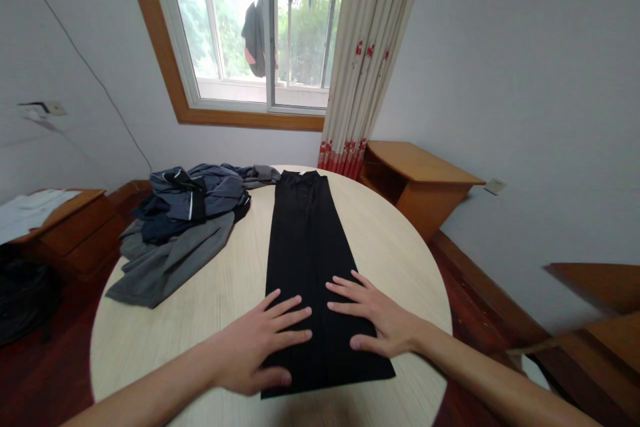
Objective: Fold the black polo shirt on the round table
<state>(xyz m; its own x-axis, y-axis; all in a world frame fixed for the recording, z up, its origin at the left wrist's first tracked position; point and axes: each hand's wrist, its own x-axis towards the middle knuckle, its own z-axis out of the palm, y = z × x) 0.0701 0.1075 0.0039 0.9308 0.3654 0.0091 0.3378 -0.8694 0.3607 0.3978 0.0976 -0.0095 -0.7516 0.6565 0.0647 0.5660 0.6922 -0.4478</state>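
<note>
A long black garment (305,240), folded into a narrow strip, lies flat down the middle of a round light-wood table (400,247). My left hand (260,343) rests palm down on the garment's near left part, fingers spread and flat. My right hand (373,313) lies palm down on its near right part, fingers stretched out too. Neither hand holds anything. The two hands almost meet at the fingertips over the cloth.
A heap of grey and dark blue clothes (180,220) sits on the table's far left. Low wooden cabinets stand at the left (65,227) and back right (420,180). A window (260,27) with a curtain (365,60) is behind.
</note>
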